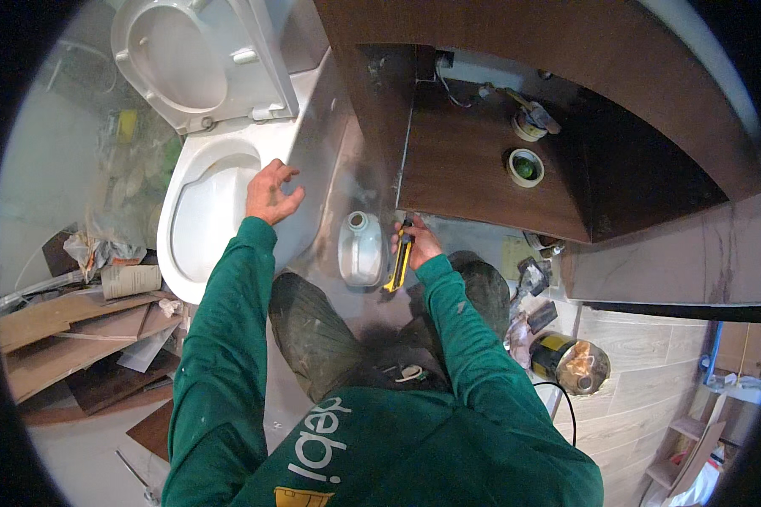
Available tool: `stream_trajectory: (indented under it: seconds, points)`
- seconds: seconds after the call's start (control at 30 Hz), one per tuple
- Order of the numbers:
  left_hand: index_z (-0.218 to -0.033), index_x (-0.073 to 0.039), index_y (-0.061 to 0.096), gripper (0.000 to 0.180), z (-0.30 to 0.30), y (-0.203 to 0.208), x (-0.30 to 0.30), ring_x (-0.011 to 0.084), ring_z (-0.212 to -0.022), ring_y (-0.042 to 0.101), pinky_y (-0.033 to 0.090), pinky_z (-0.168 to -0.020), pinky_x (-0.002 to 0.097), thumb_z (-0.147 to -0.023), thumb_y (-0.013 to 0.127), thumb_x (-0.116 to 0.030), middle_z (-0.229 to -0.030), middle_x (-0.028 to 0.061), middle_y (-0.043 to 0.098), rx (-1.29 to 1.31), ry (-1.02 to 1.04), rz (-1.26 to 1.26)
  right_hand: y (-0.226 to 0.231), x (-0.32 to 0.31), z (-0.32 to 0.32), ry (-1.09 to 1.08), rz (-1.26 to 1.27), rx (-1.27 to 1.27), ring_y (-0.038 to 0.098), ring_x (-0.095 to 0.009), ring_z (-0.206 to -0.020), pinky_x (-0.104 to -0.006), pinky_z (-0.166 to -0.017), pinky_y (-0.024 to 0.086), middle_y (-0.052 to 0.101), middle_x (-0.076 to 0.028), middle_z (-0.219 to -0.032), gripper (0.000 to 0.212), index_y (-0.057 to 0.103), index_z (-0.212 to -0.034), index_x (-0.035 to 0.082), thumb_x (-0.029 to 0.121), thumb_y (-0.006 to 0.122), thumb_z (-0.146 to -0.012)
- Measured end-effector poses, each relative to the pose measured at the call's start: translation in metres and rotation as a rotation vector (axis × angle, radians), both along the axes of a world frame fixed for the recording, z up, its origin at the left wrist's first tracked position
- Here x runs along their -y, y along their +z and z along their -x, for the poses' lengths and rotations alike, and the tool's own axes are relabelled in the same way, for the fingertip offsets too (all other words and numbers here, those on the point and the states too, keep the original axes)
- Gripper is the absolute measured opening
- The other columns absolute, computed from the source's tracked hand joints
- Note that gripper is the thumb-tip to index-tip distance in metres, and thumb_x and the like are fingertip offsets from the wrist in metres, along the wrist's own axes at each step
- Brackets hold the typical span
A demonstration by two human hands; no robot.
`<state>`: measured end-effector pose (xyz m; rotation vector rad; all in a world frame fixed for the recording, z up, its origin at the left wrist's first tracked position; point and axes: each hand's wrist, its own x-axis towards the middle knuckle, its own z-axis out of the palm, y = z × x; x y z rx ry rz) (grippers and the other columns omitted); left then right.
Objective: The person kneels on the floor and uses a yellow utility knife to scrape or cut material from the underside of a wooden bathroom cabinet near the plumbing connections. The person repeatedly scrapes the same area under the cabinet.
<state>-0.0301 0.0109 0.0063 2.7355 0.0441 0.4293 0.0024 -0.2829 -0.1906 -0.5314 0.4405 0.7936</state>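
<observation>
My right hand point(424, 240) is wrapped round a yellow and black utility knife point(400, 260), which points down toward my lap. Loosely curled, with a gap between thumb and fingers, my left hand point(271, 193) is over the right side of the white toilet bowl point(177, 245) and holds nothing that I can see. The toilet's seat and lid point(182, 63) are raised. Between my two hands a whitish plastic jug point(362, 253) without a cap stands on the floor, just left of the knife.
A brown cabinet point(473, 190) to the right holds a roll of tape point(526, 167) and a small tub point(529, 127) with a brush. Cut boards point(84, 329) are piled at the left. A black and yellow can point(558, 355) lies by my right side, near assorted clutter.
</observation>
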Motion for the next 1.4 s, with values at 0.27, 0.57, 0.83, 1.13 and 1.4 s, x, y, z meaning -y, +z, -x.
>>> stream_trajectory:
  seconds: [0.27, 0.57, 0.83, 1.13, 1.4]
  points:
    - [-0.093, -0.008, 0.069, 0.030, -0.002, -0.002, -0.003, 0.0291, -0.080, 0.062, 0.051, -0.073, 0.0393, -0.068, 0.068, -0.024, -0.084, 0.0088, 0.060, 0.016, -0.016, 0.009, 0.002, -0.025, -0.009, 0.010, 0.091, -0.074, 0.059, -0.026, -0.070, -0.0442, -0.057, 0.051, 0.061, -0.009, -0.096, 0.047, 0.034, -0.127, 0.025, 0.000, 0.045, -0.089]
    - [-0.092, -0.008, 0.069, 0.030, -0.001, 0.000, -0.002, 0.0279, -0.079, 0.062, 0.051, -0.073, 0.0386, -0.068, 0.069, -0.025, -0.083, 0.0088, 0.060, 0.010, -0.012, 0.051, 0.004, -0.006, -0.004, 0.048, 0.030, 0.007, 0.059, -0.027, -0.071, -0.0436, -0.056, 0.050, 0.060, -0.011, -0.095, 0.032, 0.035, -0.114, 0.021, -0.001, 0.043, -0.092]
    - [-0.093, -0.008, 0.070, 0.031, -0.002, -0.001, -0.001, 0.0277, -0.079, 0.062, 0.051, -0.073, 0.0385, -0.068, 0.069, -0.026, -0.083, 0.0082, 0.061, -0.010, 0.027, 0.026, -0.003, -0.028, -0.009, 0.018, 0.039, -0.061, 0.057, -0.024, -0.066, -0.0424, -0.053, 0.051, 0.059, -0.006, -0.093, 0.041, 0.035, -0.118, 0.025, 0.000, 0.043, -0.086]
    - [-0.094, -0.009, 0.070, 0.030, -0.002, -0.002, 0.001, 0.0273, -0.078, 0.062, 0.051, -0.072, 0.0376, -0.070, 0.068, -0.026, -0.086, 0.0076, 0.061, -0.016, 0.048, -0.003, -0.022, -0.041, -0.030, 0.054, 0.060, -0.157, 0.056, -0.025, -0.065, -0.0453, -0.053, 0.051, 0.059, -0.009, -0.093, 0.034, 0.039, -0.115, 0.020, 0.002, 0.042, -0.086]
    - [-0.092, -0.008, 0.069, 0.029, -0.002, -0.001, 0.001, 0.0276, -0.077, 0.062, 0.051, -0.073, 0.0381, -0.069, 0.067, -0.026, -0.084, 0.0080, 0.060, -0.015, 0.030, 0.020, -0.003, -0.025, -0.010, 0.006, 0.009, -0.062, 0.057, -0.024, -0.069, -0.0443, -0.055, 0.050, 0.060, -0.009, -0.095, 0.030, 0.040, -0.106, 0.021, -0.003, 0.046, -0.088]
